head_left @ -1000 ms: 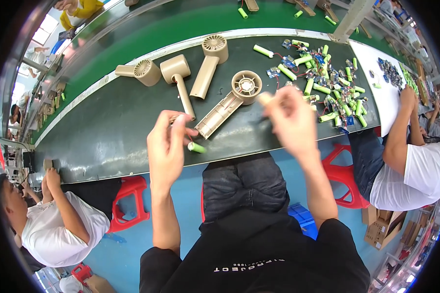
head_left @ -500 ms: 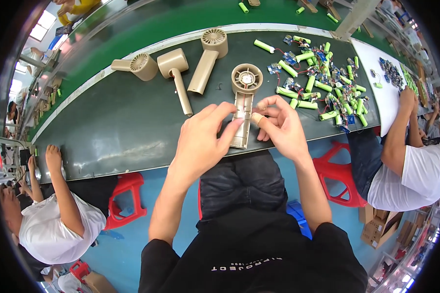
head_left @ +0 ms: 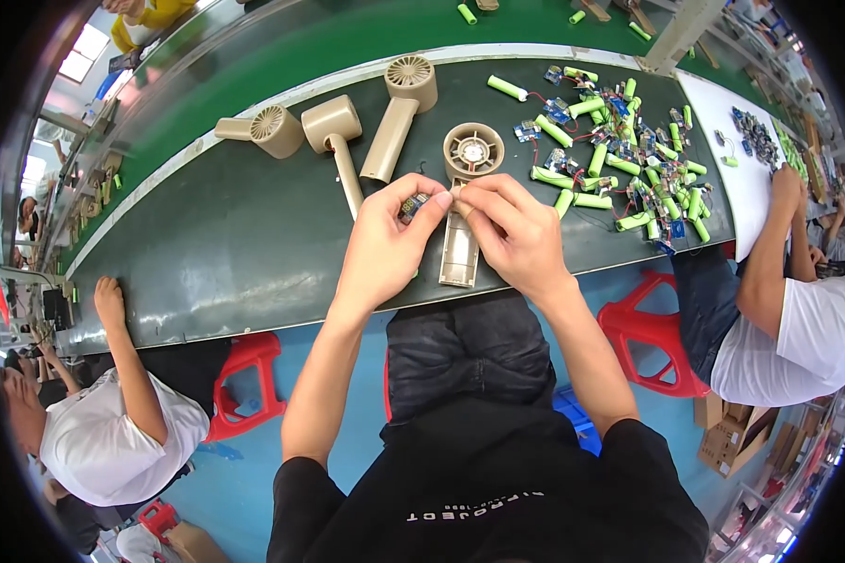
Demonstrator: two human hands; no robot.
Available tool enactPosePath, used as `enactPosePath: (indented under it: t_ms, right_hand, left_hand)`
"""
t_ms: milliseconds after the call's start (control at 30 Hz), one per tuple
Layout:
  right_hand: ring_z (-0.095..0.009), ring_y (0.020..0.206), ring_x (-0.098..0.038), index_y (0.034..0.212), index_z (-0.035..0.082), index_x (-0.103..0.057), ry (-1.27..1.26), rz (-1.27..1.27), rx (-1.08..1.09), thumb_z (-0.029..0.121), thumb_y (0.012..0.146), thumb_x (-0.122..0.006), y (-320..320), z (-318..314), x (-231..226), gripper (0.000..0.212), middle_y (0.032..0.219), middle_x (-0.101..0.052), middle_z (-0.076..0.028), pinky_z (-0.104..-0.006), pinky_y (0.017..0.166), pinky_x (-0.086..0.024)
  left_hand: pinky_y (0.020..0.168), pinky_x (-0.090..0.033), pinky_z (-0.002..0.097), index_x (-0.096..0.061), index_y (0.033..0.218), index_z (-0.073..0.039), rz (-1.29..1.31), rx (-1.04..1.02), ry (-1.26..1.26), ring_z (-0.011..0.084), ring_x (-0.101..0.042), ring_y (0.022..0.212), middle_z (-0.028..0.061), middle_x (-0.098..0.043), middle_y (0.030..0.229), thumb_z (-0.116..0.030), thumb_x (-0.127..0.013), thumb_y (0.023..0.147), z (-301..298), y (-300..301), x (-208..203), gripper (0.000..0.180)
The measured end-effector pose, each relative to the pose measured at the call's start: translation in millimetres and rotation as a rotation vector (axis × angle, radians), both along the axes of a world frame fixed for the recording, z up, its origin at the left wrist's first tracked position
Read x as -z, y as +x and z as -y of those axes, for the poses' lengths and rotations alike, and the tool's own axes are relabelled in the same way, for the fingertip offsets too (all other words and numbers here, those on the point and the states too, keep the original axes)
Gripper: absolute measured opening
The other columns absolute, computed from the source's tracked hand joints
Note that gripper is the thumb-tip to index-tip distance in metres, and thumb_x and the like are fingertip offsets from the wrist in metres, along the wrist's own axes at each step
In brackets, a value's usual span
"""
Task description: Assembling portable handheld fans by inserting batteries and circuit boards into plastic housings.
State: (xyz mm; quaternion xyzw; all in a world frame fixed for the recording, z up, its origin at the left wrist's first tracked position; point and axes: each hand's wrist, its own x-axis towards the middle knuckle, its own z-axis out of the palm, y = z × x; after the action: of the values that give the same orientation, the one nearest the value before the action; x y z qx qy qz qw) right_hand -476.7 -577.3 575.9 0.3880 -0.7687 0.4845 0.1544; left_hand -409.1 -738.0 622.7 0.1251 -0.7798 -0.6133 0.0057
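In front of me on the dark green bench lies a beige handheld fan point(head_left: 473, 150), its round head away from me and its open, hollow handle point(head_left: 459, 258) toward me. My left hand point(head_left: 383, 246) is closed in a pinch just left of the fan's neck. A small blue circuit board point(head_left: 411, 207) shows between its thumb and fingers, and a bit of green peeks out below the palm. My right hand point(head_left: 524, 239) pinches at the neck too, fingertips meeting the left ones; what it grips is too small to make out. The fingers cover the upper handle.
Three more beige fans, one point(head_left: 331, 119) among them, lie at the back left. A heap of green battery cells point(head_left: 596, 159) wired to blue boards spreads on the right. Co-workers sit on either side by red stools point(head_left: 652, 333). A white board point(head_left: 714, 122) holds small parts.
Both hands have moved up the handle to the fan's neck and come together in a pinch. The circuit board now shows in my left hand. My right fingers, spread before, have closed.
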Motion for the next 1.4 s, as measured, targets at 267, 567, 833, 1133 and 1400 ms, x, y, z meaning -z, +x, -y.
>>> enactPosePath:
  t_ms: [267,567,833,1133,1400]
  right_hand:
    - [-0.012,0.056,-0.060,0.096,0.003,-0.071,-0.016,-0.103,0.042,-0.002,0.081,-0.071,-2,3,-2,0.016,0.092,-0.066,-0.006,-0.0254,0.049,-0.048]
    - [-0.010,0.051,-0.059,0.090,0.001,-0.068,-0.069,-0.104,0.013,-0.002,0.080,-0.073,-1,5,1,0.011,0.088,-0.065,-0.006,-0.0235,0.045,-0.046]
    - [-0.011,0.053,-0.060,0.089,0.001,-0.068,-0.056,-0.104,0.033,-0.002,0.079,-0.073,-1,4,1,0.011,0.087,-0.066,-0.006,-0.0236,0.045,-0.047]
    - [-0.014,0.056,-0.063,0.088,0.001,-0.068,-0.022,-0.155,0.041,-0.003,0.077,-0.074,-2,3,1,0.013,0.085,-0.065,-0.007,-0.0260,0.048,-0.050]
    - [-0.022,0.063,-0.065,0.088,0.002,-0.067,0.018,-0.220,0.023,-0.001,0.075,-0.075,-6,3,-2,0.015,0.084,-0.064,-0.008,-0.0308,0.055,-0.052]
  left_hand:
    - [0.071,-0.048,0.0253,-0.049,0.135,0.000,-0.207,-0.001,-0.108,0.0106,-0.054,0.073,0.0071,-0.068,0.094,-0.002,-0.057,0.096,-5,20,14,0.040]
    - [0.071,-0.051,0.0292,-0.066,0.125,0.000,-0.333,-0.012,-0.353,0.0137,-0.064,0.074,0.0100,-0.072,0.087,-0.002,-0.064,0.091,-10,16,30,0.033]
    - [0.074,-0.049,0.0325,-0.066,0.124,-0.001,-0.426,-0.031,-0.532,0.0232,-0.063,0.074,0.0138,-0.071,0.085,-0.002,-0.068,0.088,-14,17,28,0.036]
    - [0.070,-0.049,0.0346,-0.066,0.124,0.000,-0.436,-0.052,-0.530,0.0255,-0.062,0.072,0.0138,-0.070,0.086,-0.001,-0.068,0.087,-16,16,34,0.037]
    - [0.065,-0.042,0.0366,-0.063,0.123,0.001,-0.523,-0.022,-0.551,0.0286,-0.058,0.067,0.0126,-0.063,0.078,-0.004,-0.066,0.089,-12,13,36,0.034]
